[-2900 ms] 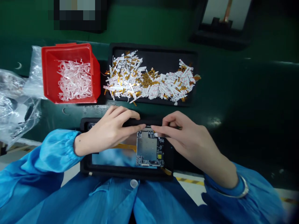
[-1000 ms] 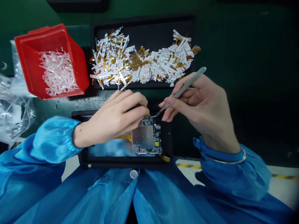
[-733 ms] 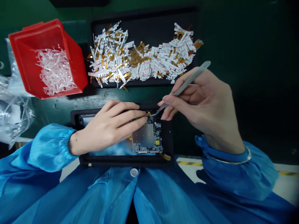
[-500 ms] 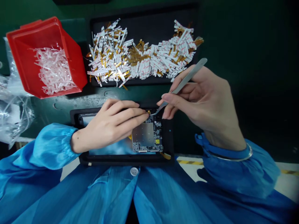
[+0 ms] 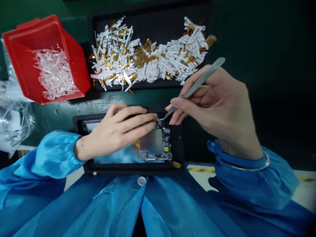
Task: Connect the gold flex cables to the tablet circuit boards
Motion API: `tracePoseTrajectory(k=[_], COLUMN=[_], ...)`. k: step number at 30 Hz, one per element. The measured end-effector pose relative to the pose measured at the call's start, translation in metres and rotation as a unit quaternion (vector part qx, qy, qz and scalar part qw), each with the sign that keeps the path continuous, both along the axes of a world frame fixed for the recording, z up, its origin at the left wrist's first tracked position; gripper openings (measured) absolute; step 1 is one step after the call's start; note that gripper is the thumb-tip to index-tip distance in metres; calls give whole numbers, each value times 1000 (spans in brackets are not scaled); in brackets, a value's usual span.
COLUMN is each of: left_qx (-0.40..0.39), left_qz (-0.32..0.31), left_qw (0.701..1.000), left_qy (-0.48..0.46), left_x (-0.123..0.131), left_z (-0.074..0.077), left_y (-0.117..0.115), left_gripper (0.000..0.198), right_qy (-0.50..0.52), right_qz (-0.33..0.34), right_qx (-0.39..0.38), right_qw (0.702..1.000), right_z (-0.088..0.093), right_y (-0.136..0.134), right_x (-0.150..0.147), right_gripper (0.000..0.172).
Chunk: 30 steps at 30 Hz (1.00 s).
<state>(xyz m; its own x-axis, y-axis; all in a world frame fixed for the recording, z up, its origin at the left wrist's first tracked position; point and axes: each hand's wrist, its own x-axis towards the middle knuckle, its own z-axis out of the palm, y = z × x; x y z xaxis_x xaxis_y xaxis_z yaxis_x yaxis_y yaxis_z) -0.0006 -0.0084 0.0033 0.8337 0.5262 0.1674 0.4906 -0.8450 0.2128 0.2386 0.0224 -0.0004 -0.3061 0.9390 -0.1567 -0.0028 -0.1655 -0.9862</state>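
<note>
Fingers (image 5: 142, 119) of L hand (image 5: 111, 138) pressed together, steadying the PCB (image 5: 154, 141) in its black jig (image 5: 128, 168) — R hand (image 5: 219, 105) pinches steel tweezers (image 5: 203, 77) for fine reach.

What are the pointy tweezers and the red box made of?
The tweezers look like steel: dull grey with a soft metal sheen. The red box looks like smooth, shiny molded plastic, with even color and thick, rounded edges, though a picture can't prove either.
</note>
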Motion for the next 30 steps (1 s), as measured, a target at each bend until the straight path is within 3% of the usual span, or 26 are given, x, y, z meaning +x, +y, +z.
tracePoseTrajectory(k=[8,12,15,17,19,21,23,24,27,30], left_qx=[14,7,20,45,83,115,130,128,76,-1], left_qz=[-7,-19,-21,-30,-46,-54,-56,-52,-32,-6], left_qw=[1000,1000,999,998,994,988,984,985,994,1000], left_qy=[9,12,13,25,55,90,105,102,71,12], left_x=[-1,-2,-3,-3,-2,0,1,1,-2,-6], left_z=[-2,-3,-3,-2,1,5,7,7,3,-4], left_y=[5,9,9,6,2,-2,-6,-7,-8,-7], left_gripper=[34,34,35,35,36,38,40,39,37,36], right_qy=[-10,-4,-7,-21,-49,-132,-232,-269,-314,-313], right_qz=[5,-68,-163,-199,-171,-108,-79,-89,-163,-197], right_qx=[39,81,120,125,104,71,69,83,155,227], right_qw=[999,994,979,972,979,983,967,955,923,901], right_z=[-4,-1,0,1,3,4,3,1,-8,-17], right_y=[0,-12,-34,-57,-85,-113,-138,-147,-163,-166], right_x=[-1,4,20,33,42,43,36,29,8,-7], right_gripper=[30,16,9,23,30,23,9,2,14,14])
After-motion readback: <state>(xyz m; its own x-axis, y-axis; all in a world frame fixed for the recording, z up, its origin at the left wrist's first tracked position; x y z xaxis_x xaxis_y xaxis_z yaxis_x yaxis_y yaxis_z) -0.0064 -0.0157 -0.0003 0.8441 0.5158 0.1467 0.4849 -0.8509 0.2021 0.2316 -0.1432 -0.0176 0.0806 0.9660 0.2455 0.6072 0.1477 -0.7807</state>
